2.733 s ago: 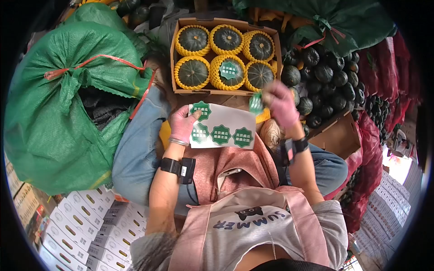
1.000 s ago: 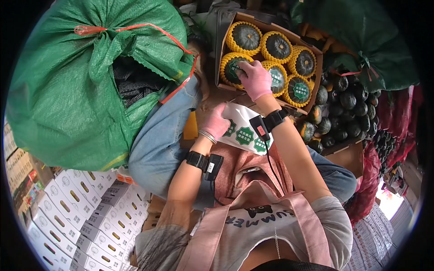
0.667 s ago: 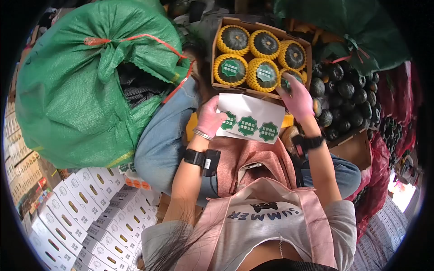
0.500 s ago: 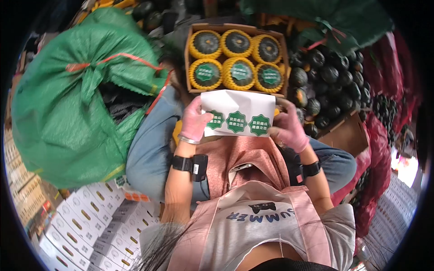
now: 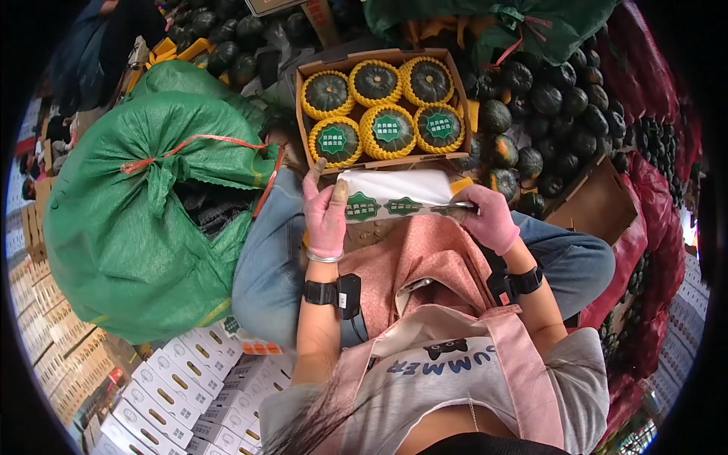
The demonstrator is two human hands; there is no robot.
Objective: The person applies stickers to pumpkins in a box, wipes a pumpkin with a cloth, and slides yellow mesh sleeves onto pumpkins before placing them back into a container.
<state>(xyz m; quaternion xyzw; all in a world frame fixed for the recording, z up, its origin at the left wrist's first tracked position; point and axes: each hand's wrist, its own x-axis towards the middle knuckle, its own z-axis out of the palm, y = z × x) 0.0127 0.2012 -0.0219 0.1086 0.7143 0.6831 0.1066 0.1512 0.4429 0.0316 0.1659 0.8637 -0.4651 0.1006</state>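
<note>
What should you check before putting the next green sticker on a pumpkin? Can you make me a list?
1. Sticker sheet held steady: ok, the left hand grips its left end.
2. Green stickers left on the sheet: ok, two show.
3. Next sticker peeled free: cannot tell; the right hand pinches the sheet's right end.
4. Front row in the box labelled: ok, all three.
5. Back row open for stickers: ok, three bare tops.

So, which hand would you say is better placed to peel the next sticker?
Right, probably: the right hand pinches the sticker at the sheet's end, while the left hand holds the sheet.
</note>
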